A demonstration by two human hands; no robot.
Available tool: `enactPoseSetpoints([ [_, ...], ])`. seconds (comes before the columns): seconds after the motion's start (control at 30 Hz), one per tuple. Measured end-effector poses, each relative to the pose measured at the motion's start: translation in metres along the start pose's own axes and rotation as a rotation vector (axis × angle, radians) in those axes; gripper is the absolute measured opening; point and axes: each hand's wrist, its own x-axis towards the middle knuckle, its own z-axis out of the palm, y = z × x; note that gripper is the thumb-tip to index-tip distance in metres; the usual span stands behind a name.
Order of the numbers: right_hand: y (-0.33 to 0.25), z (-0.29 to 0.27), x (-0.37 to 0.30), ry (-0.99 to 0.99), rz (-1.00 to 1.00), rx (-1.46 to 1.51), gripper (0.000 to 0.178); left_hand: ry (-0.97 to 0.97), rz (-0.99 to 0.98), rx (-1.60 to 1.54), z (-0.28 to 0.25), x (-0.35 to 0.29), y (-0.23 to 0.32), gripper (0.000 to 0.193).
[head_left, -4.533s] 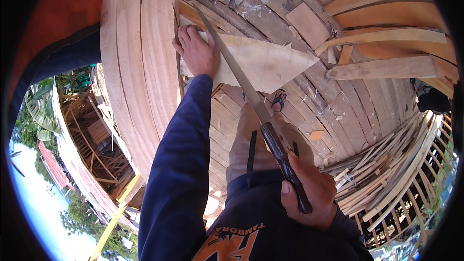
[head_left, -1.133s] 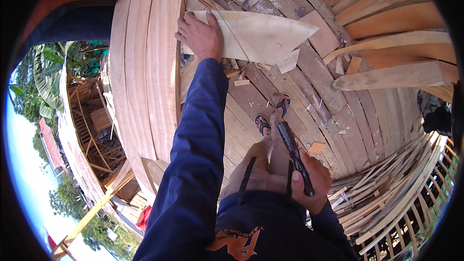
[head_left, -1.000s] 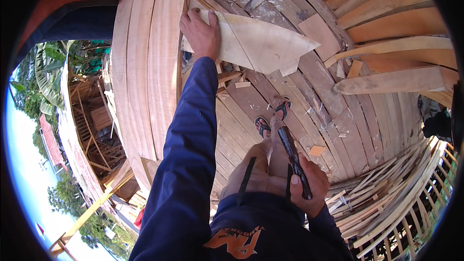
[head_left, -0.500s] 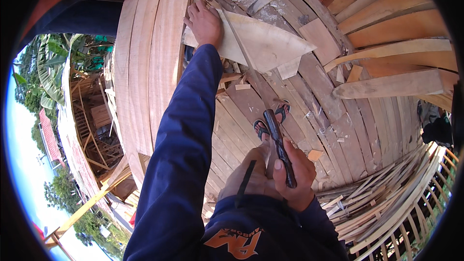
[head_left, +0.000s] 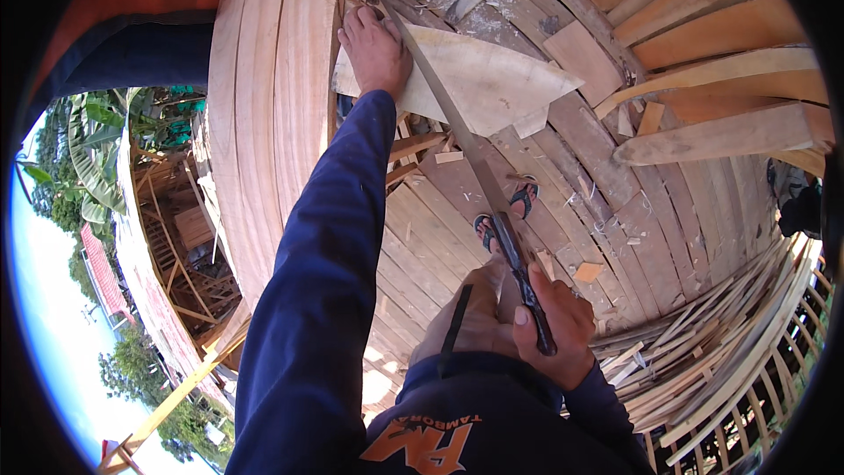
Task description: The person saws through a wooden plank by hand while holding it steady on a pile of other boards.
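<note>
My right hand (head_left: pixel 563 330) is closed round the dark handle of a handsaw (head_left: pixel 479 171). Its long, narrow metal blade slants up and leftward from the handle, across a pale triangular board (head_left: pixel 501 79). On the board's left part lies my left hand (head_left: pixel 376 48), palm down with fingers extended, just left of the blade. Whether the teeth are within the wood cannot be made out. The board sits beside a wall of thick, light planks (head_left: pixel 290 62), above the deck.
Wood scraps and shavings are scattered over the plank deck (head_left: pixel 677 237). A thick timber (head_left: pixel 716 136) juts in from the right, near curved wooden ribs (head_left: pixel 716 35). Long thin strips (head_left: pixel 703 369) are piled at lower right. My sandalled feet (head_left: pixel 525 198) stand below the saw.
My right hand and the saw handle have shifted slightly down and right, toward my body. More of the blade's side shows. The left hand stays on the board; the whole view has shifted a little.
</note>
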Motion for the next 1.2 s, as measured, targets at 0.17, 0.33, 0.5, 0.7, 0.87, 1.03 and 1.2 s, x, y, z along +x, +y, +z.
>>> enactPoseSetpoints([
  [0.17,0.001,0.003,-0.010,-0.008,0.011,-0.066,0.049,-0.176,-0.107,-0.020,-0.003,0.003,0.002,0.025],
  [0.33,0.011,0.001,-0.016,0.000,0.033,-0.034,0.049,-0.180,-0.078,0.019,-0.003,0.003,-0.001,0.026],
  [0.5,0.013,-0.003,-0.021,0.021,0.037,-0.027,0.049,-0.169,-0.044,0.006,-0.001,0.004,-0.006,0.027],
  [0.7,0.021,-0.006,-0.019,-0.005,-0.001,-0.033,0.050,-0.125,-0.011,0.012,-0.001,0.004,-0.007,0.030],
  [0.87,0.021,-0.005,-0.019,-0.026,-0.023,-0.045,0.051,-0.161,-0.031,-0.017,-0.005,0.004,0.000,0.034],
  [1.03,0.021,-0.010,-0.017,-0.042,-0.020,-0.004,0.051,-0.099,-0.025,-0.006,0.001,0.004,-0.009,0.026],
  [1.2,0.028,-0.016,-0.020,-0.069,-0.037,0.007,0.051,-0.108,-0.031,-0.020,0.000,0.004,-0.007,0.020],
])
